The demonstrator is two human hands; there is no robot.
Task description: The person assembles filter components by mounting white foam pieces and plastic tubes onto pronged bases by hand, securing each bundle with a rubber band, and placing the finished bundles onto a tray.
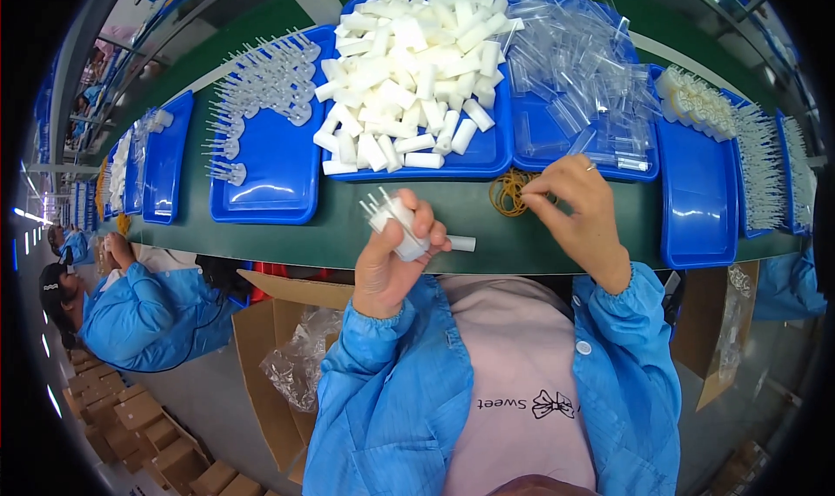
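My left hand (396, 252) is closed around a bunch of white plastic pieces (402, 226) whose thin prongs stick up past the thumb. Beside its fingers a short white tube (462, 244) points to the right; whether the hand touches it I cannot tell. My right hand (574, 209) has thumb and forefinger pinched together at the edge of a small heap of tan rubber bands (506, 193) on the green table. What lies between those fingertips, if anything, is too small to make out.
Before me stand blue trays: one with white foam-like cylinders (417, 70), one with clear plastic tubes (574, 70), one with pronged white parts (261, 78). More trays (698, 191) stand right. Cardboard boxes (283, 322) flank me below the table edge. A co-worker in blue (156, 313) sits left.
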